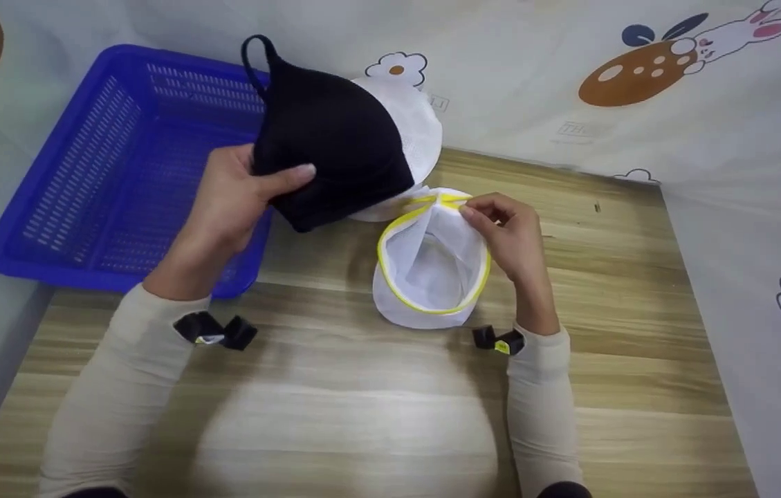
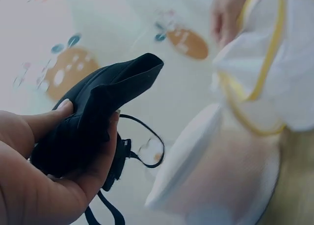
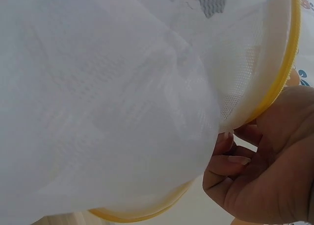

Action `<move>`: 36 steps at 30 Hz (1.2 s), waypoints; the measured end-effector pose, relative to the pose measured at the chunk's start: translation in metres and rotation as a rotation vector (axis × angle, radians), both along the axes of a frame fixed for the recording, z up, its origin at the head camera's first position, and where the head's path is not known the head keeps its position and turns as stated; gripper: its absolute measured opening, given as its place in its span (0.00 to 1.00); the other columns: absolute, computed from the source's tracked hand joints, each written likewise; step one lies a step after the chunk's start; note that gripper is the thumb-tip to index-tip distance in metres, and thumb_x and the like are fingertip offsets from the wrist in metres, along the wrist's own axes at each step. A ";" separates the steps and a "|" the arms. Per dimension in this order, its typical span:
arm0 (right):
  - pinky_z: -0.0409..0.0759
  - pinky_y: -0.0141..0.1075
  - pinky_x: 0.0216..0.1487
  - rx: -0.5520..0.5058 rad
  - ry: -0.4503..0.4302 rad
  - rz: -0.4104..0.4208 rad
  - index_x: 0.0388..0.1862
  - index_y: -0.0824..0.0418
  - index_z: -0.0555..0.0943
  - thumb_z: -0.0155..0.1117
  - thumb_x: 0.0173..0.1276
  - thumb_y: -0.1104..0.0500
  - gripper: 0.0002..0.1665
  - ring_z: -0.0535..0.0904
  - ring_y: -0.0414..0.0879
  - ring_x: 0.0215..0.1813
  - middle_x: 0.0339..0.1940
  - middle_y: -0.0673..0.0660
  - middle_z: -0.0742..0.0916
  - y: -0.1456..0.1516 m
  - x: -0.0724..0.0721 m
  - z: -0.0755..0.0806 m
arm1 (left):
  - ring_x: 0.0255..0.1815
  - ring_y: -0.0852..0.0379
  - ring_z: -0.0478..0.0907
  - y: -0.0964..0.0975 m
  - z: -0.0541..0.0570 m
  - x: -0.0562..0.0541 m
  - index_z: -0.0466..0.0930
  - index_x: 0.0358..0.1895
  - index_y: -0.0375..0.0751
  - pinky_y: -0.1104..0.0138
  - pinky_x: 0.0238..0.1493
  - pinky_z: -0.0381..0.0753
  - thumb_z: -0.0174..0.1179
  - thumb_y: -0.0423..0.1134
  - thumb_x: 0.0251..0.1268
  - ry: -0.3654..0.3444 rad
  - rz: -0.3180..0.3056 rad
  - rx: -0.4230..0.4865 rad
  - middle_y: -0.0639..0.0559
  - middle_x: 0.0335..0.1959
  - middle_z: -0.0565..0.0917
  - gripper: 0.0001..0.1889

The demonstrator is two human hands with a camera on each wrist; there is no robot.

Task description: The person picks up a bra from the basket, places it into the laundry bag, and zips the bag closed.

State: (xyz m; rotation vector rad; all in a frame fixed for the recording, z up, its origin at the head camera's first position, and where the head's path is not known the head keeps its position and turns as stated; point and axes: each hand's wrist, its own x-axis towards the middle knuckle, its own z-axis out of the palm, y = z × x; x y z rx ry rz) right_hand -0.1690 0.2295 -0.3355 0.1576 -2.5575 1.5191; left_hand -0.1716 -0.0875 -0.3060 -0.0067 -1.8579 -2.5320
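A folded black bra (image 1: 335,138) is gripped in my left hand (image 1: 227,197), thumb on the near face and fingers behind it. One strap loops up at its top left; in the left wrist view the bra (image 2: 93,107) shows its edge and dangling straps. My right hand (image 1: 511,232) pinches the yellow-trimmed rim of a white mesh laundry bag (image 1: 425,321), whose round mouth is spread toward me. The right wrist view shows the fingertips (image 3: 228,141) at the rim beside the zipper. A round white mesh flap (image 1: 421,128) rises behind the bra, partly hidden by it.
A blue plastic basket (image 1: 3,252) with slotted walls stands at the left, beneath my left forearm. Everything rests on a wood-grain table (image 1: 611,290). White sheeting with flower and rabbit prints (image 1: 528,131) borders the table at the back and sides.
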 end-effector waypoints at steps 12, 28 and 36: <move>0.67 0.28 0.28 -0.047 0.039 0.008 0.33 0.74 0.83 0.66 0.62 0.68 0.06 0.71 0.42 0.27 0.25 0.63 0.80 0.001 -0.002 0.000 | 0.28 0.56 0.82 0.057 -0.027 0.016 0.83 0.33 0.26 0.65 0.31 0.81 0.72 0.29 0.48 0.082 -0.123 -0.181 0.45 0.27 0.85 0.10; 0.69 0.29 0.28 -0.148 -0.014 -0.011 0.34 0.75 0.83 0.65 0.62 0.69 0.06 0.72 0.39 0.26 0.24 0.51 0.82 0.004 -0.004 -0.003 | 0.35 0.54 0.81 0.089 -0.055 0.031 0.84 0.36 0.32 0.62 0.39 0.78 0.72 0.39 0.52 0.386 -0.228 -0.772 0.47 0.32 0.85 0.14; 0.68 0.27 0.26 -0.182 -0.003 -0.020 0.34 0.78 0.82 0.64 0.61 0.73 0.06 0.71 0.38 0.25 0.25 0.52 0.82 0.004 -0.002 -0.001 | 0.35 0.48 0.80 0.103 -0.051 0.036 0.78 0.30 0.32 0.58 0.39 0.78 0.68 0.35 0.56 0.536 -0.393 -1.050 0.43 0.28 0.82 0.10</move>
